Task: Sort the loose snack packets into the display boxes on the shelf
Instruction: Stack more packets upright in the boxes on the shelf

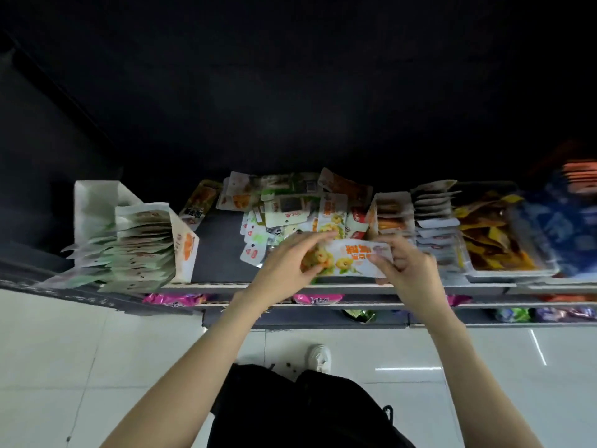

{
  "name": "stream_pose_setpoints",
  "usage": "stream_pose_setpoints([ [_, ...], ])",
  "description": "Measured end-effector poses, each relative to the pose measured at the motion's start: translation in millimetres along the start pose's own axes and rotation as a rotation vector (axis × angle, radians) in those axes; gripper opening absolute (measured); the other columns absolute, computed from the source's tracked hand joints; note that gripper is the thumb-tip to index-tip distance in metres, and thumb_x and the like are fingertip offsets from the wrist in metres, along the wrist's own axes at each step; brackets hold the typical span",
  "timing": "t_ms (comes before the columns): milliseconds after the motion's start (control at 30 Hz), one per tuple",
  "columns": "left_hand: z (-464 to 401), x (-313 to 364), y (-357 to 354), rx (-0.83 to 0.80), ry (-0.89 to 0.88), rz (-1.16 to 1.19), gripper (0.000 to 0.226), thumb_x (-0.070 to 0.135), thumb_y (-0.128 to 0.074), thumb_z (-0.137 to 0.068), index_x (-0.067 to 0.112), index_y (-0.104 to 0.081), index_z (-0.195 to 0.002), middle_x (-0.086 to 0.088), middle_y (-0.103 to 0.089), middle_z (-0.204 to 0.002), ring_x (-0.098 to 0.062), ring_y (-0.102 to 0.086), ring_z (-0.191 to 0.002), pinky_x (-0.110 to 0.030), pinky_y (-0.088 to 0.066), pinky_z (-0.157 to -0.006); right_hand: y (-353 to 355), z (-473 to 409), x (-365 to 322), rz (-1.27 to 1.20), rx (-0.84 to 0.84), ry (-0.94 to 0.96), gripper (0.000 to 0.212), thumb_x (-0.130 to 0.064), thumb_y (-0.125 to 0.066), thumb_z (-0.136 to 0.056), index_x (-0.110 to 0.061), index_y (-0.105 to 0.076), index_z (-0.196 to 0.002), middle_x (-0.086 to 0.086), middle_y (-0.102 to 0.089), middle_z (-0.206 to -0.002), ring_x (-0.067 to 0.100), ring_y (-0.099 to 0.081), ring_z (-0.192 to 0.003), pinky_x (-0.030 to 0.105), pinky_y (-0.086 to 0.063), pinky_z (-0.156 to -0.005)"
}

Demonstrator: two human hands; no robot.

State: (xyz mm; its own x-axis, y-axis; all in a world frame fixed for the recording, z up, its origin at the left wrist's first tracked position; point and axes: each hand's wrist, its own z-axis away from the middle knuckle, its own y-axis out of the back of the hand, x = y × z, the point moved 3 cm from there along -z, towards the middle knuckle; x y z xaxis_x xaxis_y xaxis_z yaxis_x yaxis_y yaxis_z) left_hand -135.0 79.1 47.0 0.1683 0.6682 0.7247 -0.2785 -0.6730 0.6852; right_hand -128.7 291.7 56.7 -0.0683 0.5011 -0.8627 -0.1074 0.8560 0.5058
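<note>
A white snack packet with yellow and orange print [350, 258] is held crosswise above the shelf's front edge. My left hand [290, 265] grips its left end and my right hand [405, 266] pinches its right end. Behind the hands lies a loose pile of mixed packets [290, 205] on the dark shelf. A white display box [185, 250] on the left holds a row of pale green packets [135, 247]. To the right stands an orange-and-white display box [392, 215] with stacked packets.
Further right are a tray of yellow packets [494, 240] and blue packs [555, 227], blurred. Lower shelves show pink packets [318, 299] and green ones [358, 315]. The shelf edge [210, 287] runs across. Below are white floor tiles [97, 367] and a white shoe [319, 357].
</note>
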Motion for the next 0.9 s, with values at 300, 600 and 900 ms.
stream_pose_setpoints([
  [300,-87,49,-58,0.142,-0.035,-0.089,0.054,0.032,-0.058,-0.092,0.018,-0.038,-0.141,0.0,-0.045,-0.141,-0.015,-0.04,-0.13,-0.031,-0.029,-0.111,93,21,11,0.098,0.624,0.17,0.012,-0.005,-0.055,-0.095,-0.004,-0.064,-0.103,-0.006,-0.062,-0.086,0.011,-0.065,-0.076,0.01,-0.053,-0.062],
  [600,-127,40,-95,-0.067,-0.045,-0.525,0.045,0.036,-0.04,-0.099,0.025,-0.037,-0.142,0.0,-0.044,-0.141,-0.022,-0.041,-0.124,-0.035,-0.039,-0.099,107,-46,3,0.377,0.572,0.338,0.027,0.004,-0.048,-0.09,-0.008,-0.069,-0.103,0.002,-0.071,-0.091,0.009,-0.063,-0.075,0.012,-0.045,-0.064],
  [900,-118,38,-95,0.09,-0.13,-0.461,0.034,0.039,-0.042,-0.098,0.028,-0.054,-0.128,0.005,-0.059,-0.125,-0.017,-0.056,-0.111,-0.032,-0.047,-0.09,62,-88,25,0.869,0.179,0.314,0.041,0.009,-0.061,-0.08,-0.018,-0.069,-0.11,0.009,-0.072,-0.086,0.028,-0.07,-0.071,0.036,-0.056,-0.055],
])
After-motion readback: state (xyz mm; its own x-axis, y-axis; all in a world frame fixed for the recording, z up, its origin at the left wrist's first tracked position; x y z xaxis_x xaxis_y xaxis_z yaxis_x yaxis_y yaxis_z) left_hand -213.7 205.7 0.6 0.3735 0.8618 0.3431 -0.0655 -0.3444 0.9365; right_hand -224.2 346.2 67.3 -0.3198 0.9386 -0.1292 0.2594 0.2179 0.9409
